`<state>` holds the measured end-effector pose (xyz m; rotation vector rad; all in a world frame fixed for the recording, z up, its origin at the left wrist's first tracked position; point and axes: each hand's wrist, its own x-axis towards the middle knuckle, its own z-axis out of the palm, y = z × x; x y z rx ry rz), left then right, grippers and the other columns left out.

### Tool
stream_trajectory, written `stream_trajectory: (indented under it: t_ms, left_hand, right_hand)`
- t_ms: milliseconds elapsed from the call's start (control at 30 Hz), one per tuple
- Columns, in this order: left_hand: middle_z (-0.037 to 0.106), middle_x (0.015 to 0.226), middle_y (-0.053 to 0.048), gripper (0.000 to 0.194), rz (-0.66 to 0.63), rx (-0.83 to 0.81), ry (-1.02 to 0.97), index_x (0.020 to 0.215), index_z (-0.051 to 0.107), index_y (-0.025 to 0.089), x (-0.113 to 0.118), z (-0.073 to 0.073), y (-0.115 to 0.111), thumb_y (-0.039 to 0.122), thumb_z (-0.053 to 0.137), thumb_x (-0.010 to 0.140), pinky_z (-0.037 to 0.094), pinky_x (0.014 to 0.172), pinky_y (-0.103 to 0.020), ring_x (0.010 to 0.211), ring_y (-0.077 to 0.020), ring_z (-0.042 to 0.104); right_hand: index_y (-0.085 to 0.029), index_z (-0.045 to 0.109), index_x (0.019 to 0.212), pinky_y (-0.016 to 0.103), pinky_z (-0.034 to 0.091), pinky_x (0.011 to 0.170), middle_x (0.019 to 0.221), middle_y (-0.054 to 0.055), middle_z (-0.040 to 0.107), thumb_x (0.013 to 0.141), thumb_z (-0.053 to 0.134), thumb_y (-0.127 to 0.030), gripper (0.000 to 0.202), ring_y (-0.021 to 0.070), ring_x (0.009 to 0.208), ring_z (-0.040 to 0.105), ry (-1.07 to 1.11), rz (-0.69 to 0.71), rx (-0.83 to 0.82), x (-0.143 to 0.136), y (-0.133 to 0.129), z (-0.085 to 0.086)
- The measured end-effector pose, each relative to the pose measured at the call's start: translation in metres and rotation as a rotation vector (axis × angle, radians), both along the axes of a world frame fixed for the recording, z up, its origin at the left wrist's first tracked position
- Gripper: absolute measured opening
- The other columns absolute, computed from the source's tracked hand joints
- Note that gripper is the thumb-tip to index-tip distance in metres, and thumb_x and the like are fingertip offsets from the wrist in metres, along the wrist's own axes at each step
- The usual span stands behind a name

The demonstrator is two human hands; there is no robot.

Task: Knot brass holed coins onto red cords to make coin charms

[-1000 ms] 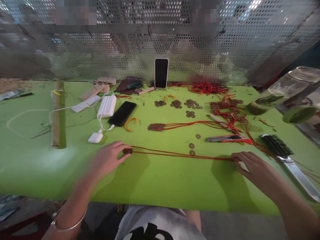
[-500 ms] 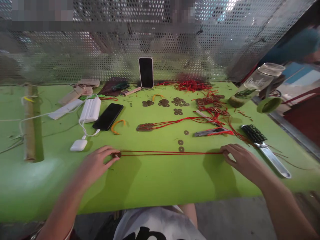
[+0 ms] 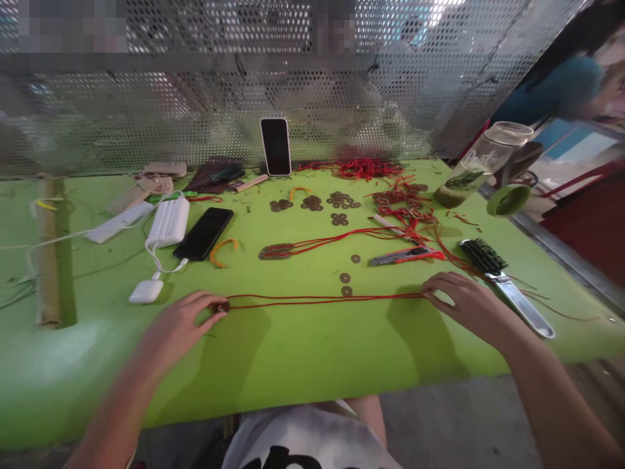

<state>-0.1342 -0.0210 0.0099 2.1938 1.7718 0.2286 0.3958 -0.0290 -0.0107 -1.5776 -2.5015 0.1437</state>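
A doubled red cord stretches from side to side above the green table. At its left end my left hand pinches a dark round coin between thumb and fingertips. The right end of the cord is pinched by my right hand. Just behind the cord's middle lie two loose coins, with one more coin farther back. A bundle of coins on red cords rests beyond the cord.
A cutter knife, a hairbrush and a glass jar are at the right. On the left lie a black phone, a white power bank and a bamboo piece. An upright phone leans on the mesh.
The whole view has shifted slightly, so most things appear a little farther left. Both hands keep their hold, and the cord looks slightly slacker.
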Motion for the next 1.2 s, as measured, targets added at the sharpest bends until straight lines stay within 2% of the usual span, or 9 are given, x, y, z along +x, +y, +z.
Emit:
stream_trajectory:
  t_ms: [167, 300, 633, 767, 867, 1033, 1133, 1200]
  left_hand:
    - [0.066, 0.105, -0.004, 0.038, 0.030, -0.026, 0.007, 0.099, 0.066, 0.022, 0.002, 0.001, -0.002, 0.049, 0.044, 0.084, 0.047, 0.085, -0.036, 0.092, -0.0234, 0.065]
    - [0.066, 0.104, -0.005, 0.038, 0.008, -0.021, 0.037, 0.099, 0.066, 0.021, 0.000, -0.001, 0.000, 0.048, 0.044, 0.084, 0.047, 0.084, -0.036, 0.092, -0.0236, 0.064]
    - [0.068, 0.101, -0.003, 0.024, -0.052, 0.054, 0.038, 0.097, 0.066, 0.024, -0.003, -0.002, -0.001, 0.039, 0.050, 0.087, 0.048, 0.080, -0.033, 0.089, -0.0222, 0.065]
    - [0.067, 0.101, -0.004, 0.027, -0.068, 0.099, 0.048, 0.098, 0.066, 0.024, -0.003, -0.003, -0.002, 0.041, 0.047, 0.089, 0.049, 0.081, -0.033, 0.090, -0.0223, 0.065]
    - [0.067, 0.100, -0.005, 0.030, -0.081, 0.156, 0.059, 0.098, 0.067, 0.023, -0.002, -0.003, -0.003, 0.043, 0.046, 0.088, 0.050, 0.080, -0.035, 0.090, -0.0236, 0.065]
    - [0.067, 0.097, -0.007, 0.027, -0.140, 0.292, 0.061, 0.098, 0.067, 0.020, 0.002, -0.003, -0.009, 0.038, 0.049, 0.089, 0.050, 0.081, -0.034, 0.090, -0.0222, 0.064]
    - [0.066, 0.100, -0.007, 0.022, -0.148, 0.325, 0.069, 0.101, 0.066, 0.019, 0.004, -0.006, -0.013, 0.033, 0.052, 0.090, 0.049, 0.083, -0.033, 0.092, -0.0208, 0.063]
    - [0.066, 0.101, -0.006, 0.021, -0.146, 0.337, 0.067, 0.103, 0.065, 0.020, 0.005, -0.008, -0.016, 0.031, 0.053, 0.090, 0.049, 0.084, -0.032, 0.093, -0.0203, 0.062]
  right_hand:
    - [-0.019, 0.061, 0.088, 0.036, 0.048, 0.077, 0.089, 0.008, 0.064, 0.093, 0.038, -0.035, 0.028, 0.0208, 0.084, 0.060, -0.023, -0.011, -0.078, -0.006, 0.004, 0.004]
    - [-0.019, 0.056, 0.083, 0.035, 0.046, 0.074, 0.083, 0.007, 0.061, 0.092, 0.036, -0.033, 0.026, 0.0204, 0.080, 0.058, -0.052, -0.026, -0.106, -0.005, 0.005, 0.005]
    - [-0.020, 0.056, 0.081, 0.034, 0.047, 0.072, 0.083, 0.006, 0.062, 0.088, 0.043, -0.028, 0.017, 0.0189, 0.076, 0.059, 0.002, -0.037, -0.131, -0.002, 0.003, 0.009]
    - [-0.021, 0.060, 0.086, 0.035, 0.048, 0.074, 0.090, 0.007, 0.064, 0.087, 0.046, -0.032, 0.019, 0.0208, 0.082, 0.061, 0.031, -0.028, -0.084, -0.005, 0.004, 0.012]
    - [-0.021, 0.061, 0.090, 0.037, 0.048, 0.078, 0.094, 0.007, 0.064, 0.088, 0.045, -0.032, 0.020, 0.0211, 0.086, 0.061, -0.022, -0.010, -0.112, -0.006, 0.005, 0.011]
    - [-0.022, 0.059, 0.085, 0.040, 0.049, 0.075, 0.087, 0.007, 0.064, 0.088, 0.042, -0.033, 0.021, 0.0226, 0.081, 0.061, -0.062, -0.004, -0.087, -0.005, 0.006, 0.004]
    - [-0.025, 0.057, 0.081, 0.033, 0.049, 0.064, 0.081, 0.006, 0.065, 0.084, 0.048, -0.034, 0.013, 0.0192, 0.069, 0.062, 0.070, -0.051, -0.078, -0.021, 0.005, 0.009]
    - [-0.028, 0.057, 0.082, 0.028, 0.049, 0.059, 0.080, 0.005, 0.066, 0.081, 0.054, -0.033, 0.007, 0.0167, 0.064, 0.062, 0.208, -0.081, -0.119, -0.045, 0.004, 0.020]
